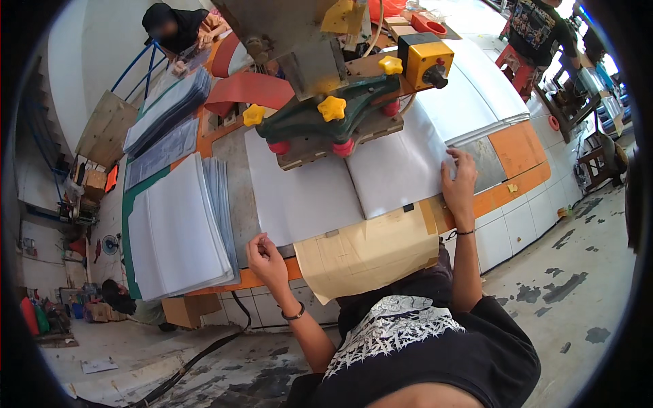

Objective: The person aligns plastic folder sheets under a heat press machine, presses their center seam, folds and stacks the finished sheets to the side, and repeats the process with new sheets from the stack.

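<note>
A wide white sheet point(306, 197) with a raised line down its middle lies flat under a press head point(333, 119) with green arms, yellow star knobs and red feet. My left hand point(267, 264) is curled at the sheet's near left corner, its fingertips seeming to pinch the edge. At the right edge, my right hand point(460, 180) rests with thumb and fingers apart, touching the sheet's border. Between my forearms a cream paper board point(371, 251) with drawn lines hangs over the table's front edge. Small dark clips or tabs sit along its upper side.
On the left lies a stack of white sheets point(177, 231) with plastic-looking layers; another stack point(170, 102) is behind it. More white sheets point(476, 88) are piled at the right. A yellow control box point(423, 62) juts from the press. Two other people are farther off.
</note>
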`<state>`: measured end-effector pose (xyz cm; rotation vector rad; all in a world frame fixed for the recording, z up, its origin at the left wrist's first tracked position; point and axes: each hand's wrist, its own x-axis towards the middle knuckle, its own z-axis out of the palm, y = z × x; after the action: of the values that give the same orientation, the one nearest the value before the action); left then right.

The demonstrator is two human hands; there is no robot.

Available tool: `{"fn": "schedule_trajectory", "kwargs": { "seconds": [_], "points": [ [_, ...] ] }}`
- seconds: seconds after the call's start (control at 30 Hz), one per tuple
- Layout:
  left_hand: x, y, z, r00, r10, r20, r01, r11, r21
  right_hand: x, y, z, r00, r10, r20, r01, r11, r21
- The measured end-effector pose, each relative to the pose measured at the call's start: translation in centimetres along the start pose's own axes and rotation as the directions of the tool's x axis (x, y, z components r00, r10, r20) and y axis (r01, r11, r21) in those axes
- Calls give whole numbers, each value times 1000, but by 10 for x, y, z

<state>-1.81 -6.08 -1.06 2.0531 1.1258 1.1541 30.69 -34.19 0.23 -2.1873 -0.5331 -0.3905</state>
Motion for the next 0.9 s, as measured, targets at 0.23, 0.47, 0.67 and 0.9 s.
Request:
{"fn": "schedule_trajectory", "kwargs": {
  "seconds": [0.23,0.47,0.67,0.9],
  "points": [
    [-36,0,-8,989,88,-119,-84,996,37,-33,7,-25,971,-48,-234,53,998,16],
    [-146,-50,6,952,285,-108,-254,938,236,-158,122,-20,912,171,-372,-177,984,16],
    [-254,-147,45,948,-297,110,294,955,46,-186,147,21,790,305,531,-408,909,84],
    [-194,-144,69,684,-547,483,463,837,291,-233,224,110,594,143,791,40,978,-207]
  ]
}}
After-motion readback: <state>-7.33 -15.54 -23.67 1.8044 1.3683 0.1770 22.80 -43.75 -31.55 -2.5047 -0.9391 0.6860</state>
